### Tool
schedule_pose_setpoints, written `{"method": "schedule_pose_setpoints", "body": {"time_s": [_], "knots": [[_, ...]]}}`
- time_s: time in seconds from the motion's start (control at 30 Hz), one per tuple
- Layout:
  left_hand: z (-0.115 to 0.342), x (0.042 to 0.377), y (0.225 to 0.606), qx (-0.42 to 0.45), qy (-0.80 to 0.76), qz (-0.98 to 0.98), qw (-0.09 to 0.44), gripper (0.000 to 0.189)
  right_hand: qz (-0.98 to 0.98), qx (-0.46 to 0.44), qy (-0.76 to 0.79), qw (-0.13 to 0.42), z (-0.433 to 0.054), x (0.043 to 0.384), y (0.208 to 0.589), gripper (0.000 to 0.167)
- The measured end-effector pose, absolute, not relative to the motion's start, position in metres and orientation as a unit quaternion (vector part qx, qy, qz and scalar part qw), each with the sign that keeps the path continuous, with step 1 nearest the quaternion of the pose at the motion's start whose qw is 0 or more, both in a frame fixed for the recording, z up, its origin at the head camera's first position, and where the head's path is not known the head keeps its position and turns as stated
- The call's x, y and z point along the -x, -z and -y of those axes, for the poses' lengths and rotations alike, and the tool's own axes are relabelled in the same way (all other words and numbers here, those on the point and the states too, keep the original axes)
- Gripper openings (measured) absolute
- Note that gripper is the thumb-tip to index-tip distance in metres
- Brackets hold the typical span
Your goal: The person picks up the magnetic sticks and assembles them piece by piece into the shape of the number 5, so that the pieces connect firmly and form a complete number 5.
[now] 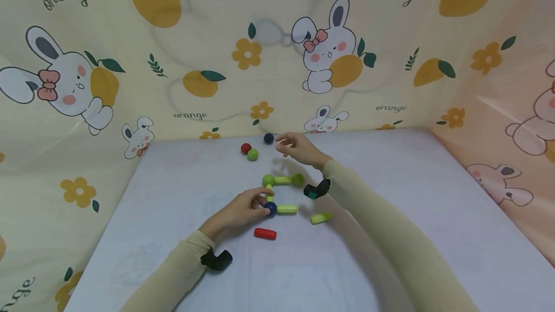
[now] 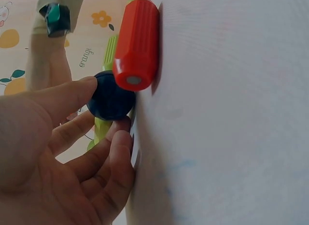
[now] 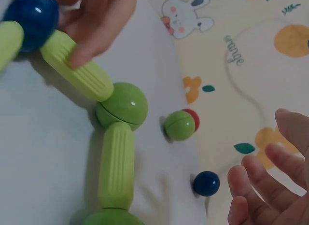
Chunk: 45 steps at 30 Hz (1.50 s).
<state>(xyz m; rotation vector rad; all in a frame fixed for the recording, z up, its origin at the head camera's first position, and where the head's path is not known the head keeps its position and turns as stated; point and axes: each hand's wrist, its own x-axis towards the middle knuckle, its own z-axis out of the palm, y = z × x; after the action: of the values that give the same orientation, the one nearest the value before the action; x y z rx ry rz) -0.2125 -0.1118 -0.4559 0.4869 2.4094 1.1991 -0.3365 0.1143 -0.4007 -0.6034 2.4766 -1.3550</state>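
My left hand (image 1: 241, 212) pinches a dark blue ball (image 2: 112, 97) between thumb and fingers. This ball is one corner of a joined shape on the table. A yellow-green rod (image 1: 287, 209) extends right from it, and another rod (image 3: 77, 65) runs from it to a green ball (image 3: 123, 106). From that green ball a third rod (image 3: 116, 164) leads to a second green ball (image 1: 297, 179). My right hand (image 1: 301, 149) hovers near the table's back edge, fingers loosely bent and holding nothing. Just left of its fingertips, apart from them, lies a loose dark blue ball (image 1: 269, 138).
A loose red ball (image 1: 245, 148) and a loose green ball (image 1: 253, 155) sit together at the back. In front of the joined shape lie a red rod (image 1: 265, 234) and, farther right, a loose yellow-green rod (image 1: 321, 218). A patterned cloth (image 1: 277, 90) rises behind the white table (image 1: 182, 177).
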Motion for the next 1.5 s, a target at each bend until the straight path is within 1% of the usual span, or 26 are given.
{"method": "schedule_pose_setpoints", "body": {"time_s": [0.3,0.5,0.7,0.97,1.13,1.3,1.5], "knots": [[0.110,0.210,0.456,-0.173,-0.425,-0.865,0.203,0.044,-0.853,0.188,0.467,0.134,-0.104,0.358,0.410,0.047],[0.111,0.212,0.456,-0.182,-0.419,-0.868,0.194,0.043,-0.858,0.173,0.468,0.125,-0.097,0.373,0.421,0.047],[0.113,0.213,0.457,-0.185,-0.422,-0.866,0.196,0.044,-0.863,0.150,0.461,0.146,-0.087,0.385,0.436,0.050],[0.115,0.213,0.456,-0.194,-0.421,-0.865,0.190,0.043,-0.867,0.146,0.448,0.162,-0.084,0.395,0.444,0.060],[0.113,0.214,0.457,-0.189,-0.422,-0.865,0.197,0.043,-0.875,0.147,0.430,0.166,-0.084,0.405,0.449,0.066],[0.113,0.213,0.456,-0.185,-0.420,-0.866,0.200,0.043,-0.884,0.152,0.410,0.164,-0.076,0.415,0.454,0.071],[0.114,0.213,0.456,-0.180,-0.420,-0.868,0.194,0.043,-0.899,0.156,0.369,0.177,-0.064,0.417,0.452,0.074]]}}
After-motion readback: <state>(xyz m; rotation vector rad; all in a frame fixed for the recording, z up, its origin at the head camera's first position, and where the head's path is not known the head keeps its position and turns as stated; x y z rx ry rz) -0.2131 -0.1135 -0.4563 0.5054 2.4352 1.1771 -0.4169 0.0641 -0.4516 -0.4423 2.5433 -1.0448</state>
